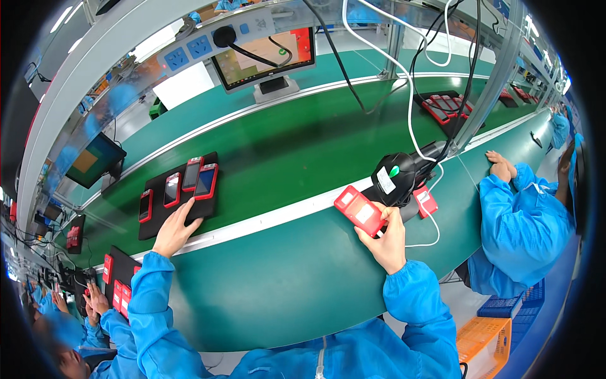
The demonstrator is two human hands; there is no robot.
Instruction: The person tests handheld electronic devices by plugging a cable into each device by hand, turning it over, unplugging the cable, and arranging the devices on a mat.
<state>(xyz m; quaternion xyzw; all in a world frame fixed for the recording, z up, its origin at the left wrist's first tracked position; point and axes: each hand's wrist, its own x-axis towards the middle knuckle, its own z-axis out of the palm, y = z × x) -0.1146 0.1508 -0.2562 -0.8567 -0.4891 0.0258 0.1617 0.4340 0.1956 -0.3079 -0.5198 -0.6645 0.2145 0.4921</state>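
Observation:
My right hand (386, 237) grips a red handheld device (360, 210), back side up with pale labels, over the near strip of the bench. My left hand (177, 230) stretches over the white rail with fingers apart. Its fingertips reach the lower edge of a red-framed handheld device (206, 181) lying screen up on a black mat (161, 221). Several similar devices lie on that mat, among them one (172, 189) with a lit-looking screen. Beside my right hand stands a black scanner-like unit (401, 177) with a white label and green spot. Another red device (425, 201) lies behind it.
White cables (409, 95) hang to the bench by the black unit. A monitor (265, 60) stands across the green belt (278, 158). Co-workers in blue sit to my right (524, 221) and left. More mats with red devices lie along the line; an orange crate (486, 341) stands low right.

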